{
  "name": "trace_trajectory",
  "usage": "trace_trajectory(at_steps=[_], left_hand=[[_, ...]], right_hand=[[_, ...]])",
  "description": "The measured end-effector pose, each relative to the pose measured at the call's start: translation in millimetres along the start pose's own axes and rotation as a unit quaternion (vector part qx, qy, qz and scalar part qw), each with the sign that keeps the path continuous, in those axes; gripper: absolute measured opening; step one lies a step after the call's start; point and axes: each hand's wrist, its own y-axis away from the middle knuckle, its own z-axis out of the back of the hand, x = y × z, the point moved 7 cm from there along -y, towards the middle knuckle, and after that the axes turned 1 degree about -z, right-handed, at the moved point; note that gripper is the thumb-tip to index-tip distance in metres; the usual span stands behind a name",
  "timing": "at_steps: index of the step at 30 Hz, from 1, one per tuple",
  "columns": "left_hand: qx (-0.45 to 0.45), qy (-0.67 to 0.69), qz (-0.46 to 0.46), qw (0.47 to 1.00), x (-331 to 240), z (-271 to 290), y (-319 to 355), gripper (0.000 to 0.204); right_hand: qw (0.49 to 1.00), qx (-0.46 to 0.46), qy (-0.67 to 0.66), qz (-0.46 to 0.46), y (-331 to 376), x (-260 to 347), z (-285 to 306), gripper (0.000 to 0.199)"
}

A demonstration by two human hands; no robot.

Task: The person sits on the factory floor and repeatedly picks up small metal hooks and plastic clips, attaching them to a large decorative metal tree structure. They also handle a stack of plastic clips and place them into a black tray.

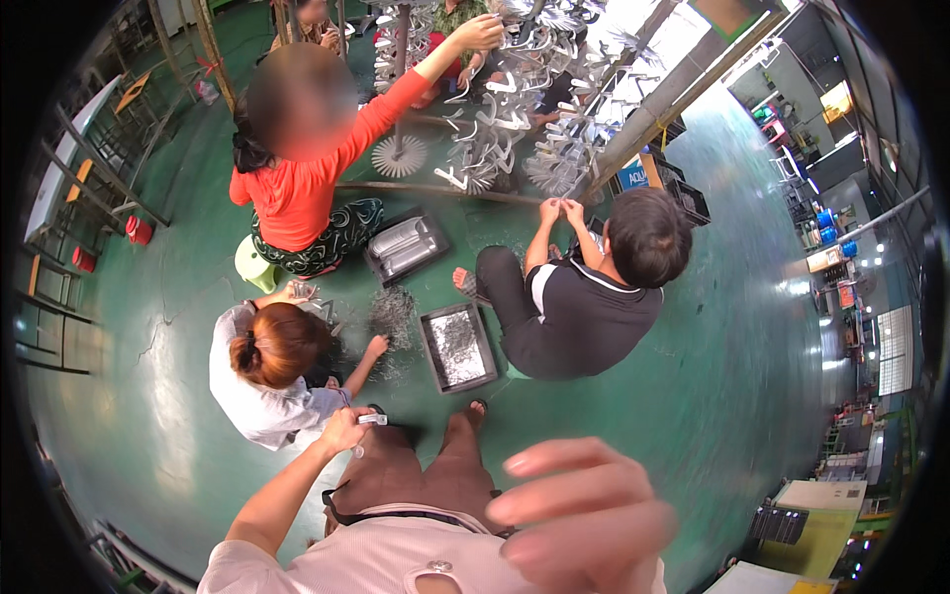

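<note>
I judge work midway: left hand (346, 431) pinches one small metal piece (373, 420) near the half-full tray (457, 348); right hand (584, 515) spread wide, empty; pile (393, 315) beside the tray remains.

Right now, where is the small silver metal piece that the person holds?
In the head view, the small silver metal piece sits left of centre, pinched in the left hand above the person's left knee, just below the co-worker in white.

Glossy green floor (752, 327), red stools (139, 230), bright lamps on the right (871, 247)

Head-worn fisheye, facing steeply down, close above own lap, single view
</note>
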Motion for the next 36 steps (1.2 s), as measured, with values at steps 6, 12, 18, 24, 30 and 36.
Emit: trace_trajectory(at_steps=[6,12,18,24,30,36], left_hand=[[0.044,-0.038,-0.089,0.994,-55,-71,-35,0.027],[0.192,-0.084,-0.133,0.969,-37,-150,-19,0.024],[0.276,0.075,0.111,0.952,-26,-183,29,0.028],[0.028,0.278,0.126,0.952,-11,-156,23,0.025],[-0.165,0.017,-0.099,0.981,-154,-80,-15,0.016],[-0.26,0.052,-0.145,0.953,-170,-23,-17,0.023]], right_hand=[[0.981,-0.131,0.141,0.018,17,19,76,0.039],[0.939,0.115,0.234,-0.222,80,-87,160,0.015],[0.712,0.386,0.217,-0.546,365,-166,182,0.018],[0.561,0.516,0.122,-0.636,478,-153,137,0.028],[0.594,0.088,-0.185,-0.778,395,-207,52,0.025],[0.535,-0.04,-0.308,-0.786,354,-234,21,0.015]])
